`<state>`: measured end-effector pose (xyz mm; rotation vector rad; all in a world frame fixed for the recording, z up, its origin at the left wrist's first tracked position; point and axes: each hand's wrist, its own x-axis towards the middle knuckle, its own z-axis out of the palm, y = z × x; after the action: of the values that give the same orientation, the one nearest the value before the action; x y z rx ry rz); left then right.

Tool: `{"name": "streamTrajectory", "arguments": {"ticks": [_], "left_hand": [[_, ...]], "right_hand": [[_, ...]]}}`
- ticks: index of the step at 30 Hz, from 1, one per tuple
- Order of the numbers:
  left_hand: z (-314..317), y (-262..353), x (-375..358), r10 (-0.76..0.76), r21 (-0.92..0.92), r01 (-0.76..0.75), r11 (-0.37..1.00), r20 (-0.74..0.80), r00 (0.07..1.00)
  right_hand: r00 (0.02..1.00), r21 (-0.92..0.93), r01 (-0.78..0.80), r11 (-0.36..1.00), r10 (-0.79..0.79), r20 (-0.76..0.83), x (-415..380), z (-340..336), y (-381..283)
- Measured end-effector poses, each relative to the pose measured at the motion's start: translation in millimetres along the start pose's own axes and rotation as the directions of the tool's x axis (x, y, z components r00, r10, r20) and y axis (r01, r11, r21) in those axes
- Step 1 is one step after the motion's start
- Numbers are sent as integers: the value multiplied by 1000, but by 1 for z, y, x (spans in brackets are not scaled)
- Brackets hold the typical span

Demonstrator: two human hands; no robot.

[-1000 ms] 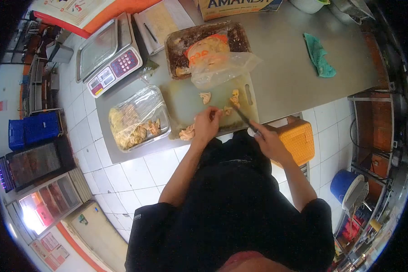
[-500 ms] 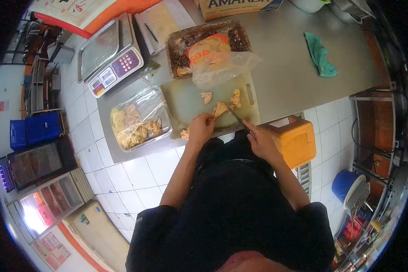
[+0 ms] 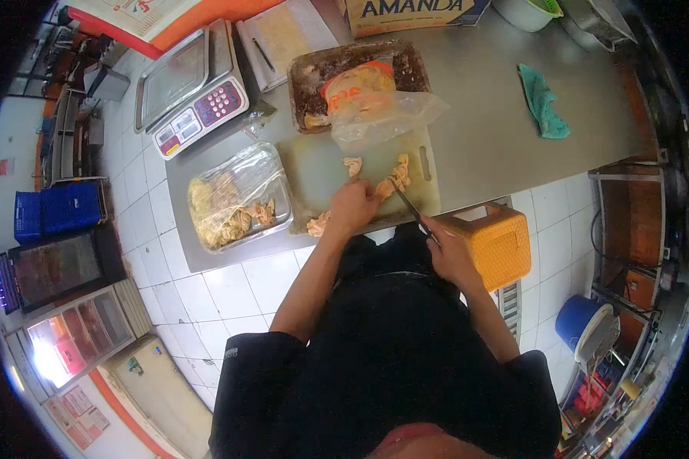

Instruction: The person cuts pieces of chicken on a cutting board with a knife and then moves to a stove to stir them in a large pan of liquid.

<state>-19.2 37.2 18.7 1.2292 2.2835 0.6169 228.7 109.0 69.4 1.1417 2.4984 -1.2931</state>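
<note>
My right hand (image 3: 446, 249) grips a knife (image 3: 410, 205) by its handle, the blade angled up and left across a strip of pale meat (image 3: 386, 188). At the strip's left end is my left hand (image 3: 354, 205), fingers bent and closed against it; the fingertips are partly hidden. Yellowish meat (image 3: 402, 167) lies just above the blade on the cutting board (image 3: 314, 164). A small piece of meat (image 3: 352, 165) sits just beyond my left fingers, and more cut meat (image 3: 319, 224) rests at the board's lower left edge.
Left of the board stands a plastic-covered tray (image 3: 285, 206) of cut pieces. Behind are a dark baking pan (image 3: 302, 84) with a printed plastic bag (image 3: 360, 84), a scale (image 3: 220, 103) and a carton (image 3: 413, 19). A green cloth (image 3: 542, 103) lies right; a yellow stool (image 3: 494, 249) stands below.
My left hand has shifted right and up, closer to the blade. The meat strip has moved right against the yellowish meat, and the knife has turned slightly steeper. The whole view has shifted a little.
</note>
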Motion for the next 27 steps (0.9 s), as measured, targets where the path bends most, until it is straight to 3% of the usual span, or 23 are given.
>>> {"name": "streamTrajectory", "arguments": {"ticks": [3,7,10,12,17,19,23,25,27], "left_hand": [[-6,-11,-5,-83,-139,81,987,-8,997],[-24,-20,-13,-184,-218,179,959,-3,983],[-23,-15,-14,-168,-170,160,972,-32,985],[-18,-15,-13,-161,-207,145,968,-67,985],[-17,-31,-4,-164,-211,146,967,-68,984],[-21,-28,-3,-11,-49,0,999,-214,977],[-18,-10,-5,-10,-201,-27,979,-180,984],[-4,-6,-8,218,-19,-234,972,-294,930],[8,-4,-9,182,4,-188,982,-278,943]], "right_hand": [[995,-13,91,996,-90,31,7,5,-8],[999,-29,45,999,-44,32,18,11,-2],[999,-58,-5,998,3,-39,15,8,-1],[997,-76,63,995,-67,-45,15,10,-5],[997,-100,63,993,-58,48,19,10,-7],[998,-123,24,992,-17,55,20,4,-8],[994,-15,110,994,-109,28,23,10,-18],[993,-13,115,993,-114,40,27,16,-20],[996,-65,72,995,-68,60,31,20,-21]]}}
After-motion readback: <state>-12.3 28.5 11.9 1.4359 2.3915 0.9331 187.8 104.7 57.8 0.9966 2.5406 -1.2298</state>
